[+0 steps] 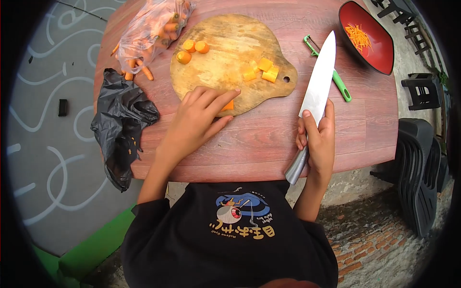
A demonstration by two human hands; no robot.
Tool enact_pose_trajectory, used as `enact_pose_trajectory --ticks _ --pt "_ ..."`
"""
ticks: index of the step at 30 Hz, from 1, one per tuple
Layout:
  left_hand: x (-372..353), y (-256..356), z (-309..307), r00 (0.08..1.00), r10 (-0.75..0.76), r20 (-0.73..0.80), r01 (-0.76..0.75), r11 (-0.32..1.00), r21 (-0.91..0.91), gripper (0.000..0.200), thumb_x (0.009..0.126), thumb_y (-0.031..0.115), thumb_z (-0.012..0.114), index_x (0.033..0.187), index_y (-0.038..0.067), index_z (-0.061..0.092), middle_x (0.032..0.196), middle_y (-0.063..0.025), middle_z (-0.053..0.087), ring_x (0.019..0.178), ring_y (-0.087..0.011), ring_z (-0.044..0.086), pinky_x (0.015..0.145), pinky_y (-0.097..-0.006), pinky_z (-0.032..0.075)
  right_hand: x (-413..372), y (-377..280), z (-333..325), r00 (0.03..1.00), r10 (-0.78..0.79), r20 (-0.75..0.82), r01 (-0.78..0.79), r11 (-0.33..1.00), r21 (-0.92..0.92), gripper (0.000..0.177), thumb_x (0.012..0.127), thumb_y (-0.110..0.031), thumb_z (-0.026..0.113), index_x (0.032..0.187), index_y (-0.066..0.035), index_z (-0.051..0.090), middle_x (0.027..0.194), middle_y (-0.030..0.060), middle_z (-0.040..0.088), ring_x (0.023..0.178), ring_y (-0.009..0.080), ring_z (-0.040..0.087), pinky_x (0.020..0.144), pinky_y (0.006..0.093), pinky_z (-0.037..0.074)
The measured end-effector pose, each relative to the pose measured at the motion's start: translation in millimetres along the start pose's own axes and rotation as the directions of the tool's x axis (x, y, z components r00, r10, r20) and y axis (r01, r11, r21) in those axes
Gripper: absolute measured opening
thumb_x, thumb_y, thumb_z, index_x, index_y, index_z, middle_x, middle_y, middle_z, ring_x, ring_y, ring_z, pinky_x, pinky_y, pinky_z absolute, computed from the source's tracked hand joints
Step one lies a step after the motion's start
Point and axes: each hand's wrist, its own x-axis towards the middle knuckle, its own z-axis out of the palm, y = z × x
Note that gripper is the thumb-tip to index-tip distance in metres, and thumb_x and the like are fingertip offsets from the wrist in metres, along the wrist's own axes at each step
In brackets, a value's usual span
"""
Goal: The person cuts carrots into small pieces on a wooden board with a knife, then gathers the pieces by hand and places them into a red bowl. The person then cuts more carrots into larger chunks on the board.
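My left hand (201, 115) lies over the near edge of the round wooden cutting board (221, 43), fingers spread, with an orange carrot piece (229, 105) partly hidden beneath them. My right hand (317, 137) is closed round the handle of a large knife (319, 72), its blade pointing away from me, right of the board. Three carrot pieces (193, 48) sit at the board's upper left. Several yellow-orange chunks (265, 69) lie near its handle hole.
A clear bag of carrots (153, 29) is at the back left, above a crumpled black bag (120, 125). A green peeler (340, 84) lies beyond the knife. The red bowl (374, 41) with carrot shreds stands at the back right of the wooden table (240, 149).
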Motion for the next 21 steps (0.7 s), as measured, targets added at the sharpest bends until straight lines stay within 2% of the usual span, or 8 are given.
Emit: enact_pose_trajectory --ticks 4,6,16,19,21 --pt "-14 -10 9 0.998 0.055 -0.036 -0.055 0.998 -0.005 0.062 0.083 0.015 0.079 0.142 0.011 0.059 0.124 -0.0092 0.062 0.109 -0.0308 0.056 0.098 -0.0427 0.048 1 1 1 1.0 -0.001 0.002 0.001 1.0 -0.025 0.042 0.104 -0.013 0.059 0.138 -0.002 0.038 0.072 0.0024 0.052 0.048 0.0039 0.043 0.042 0.0214 0.039" --pt "-14 -17 9 0.988 0.153 -0.015 -0.153 0.988 0.03 0.062 0.082 0.011 0.078 0.142 0.011 0.06 0.126 -0.0083 0.062 0.108 -0.0311 0.056 0.097 -0.0421 0.048 1 1 2 1.0 -0.011 -0.004 0.011 0.999 -0.037 0.042 0.104 -0.013 0.059 0.139 -0.002 0.037 0.072 0.0025 0.053 0.048 0.004 0.043 0.042 0.0215 0.038" --pt "1 -17 -1 0.969 0.203 0.139 -0.196 0.979 -0.062 0.062 0.083 0.004 0.076 0.142 0.011 0.06 0.12 -0.0093 0.062 0.104 -0.0306 0.056 0.092 -0.0387 0.049 0 4 -1 1.0 -0.009 -0.022 0.009 1.0 0.002 0.043 0.104 -0.012 0.057 0.141 -0.003 0.037 0.073 0.002 0.053 0.05 0.0042 0.044 0.042 0.022 0.038" --pt "-2 -17 4 0.975 0.165 0.146 -0.161 0.986 -0.04 0.061 0.083 0.002 0.075 0.142 0.01 0.059 0.118 -0.0106 0.062 0.104 -0.0306 0.057 0.092 -0.0384 0.049 -2 5 -1 0.999 -0.03 -0.019 0.029 0.999 -0.032 0.044 0.103 -0.012 0.059 0.142 -0.004 0.039 0.076 0.0013 0.052 0.055 0.0043 0.047 0.043 0.0223 0.04" --pt "-2 -19 6 0.981 0.181 0.073 -0.177 0.982 -0.062 0.058 0.083 0.001 0.075 0.139 0.009 0.061 0.114 -0.0122 0.063 0.103 -0.0311 0.059 0.091 -0.0387 0.05 -2 3 1 0.999 -0.027 -0.038 0.026 0.999 -0.026 0.044 0.103 -0.012 0.059 0.142 -0.004 0.04 0.076 0.0014 0.053 0.055 0.0044 0.047 0.043 0.0221 0.04"
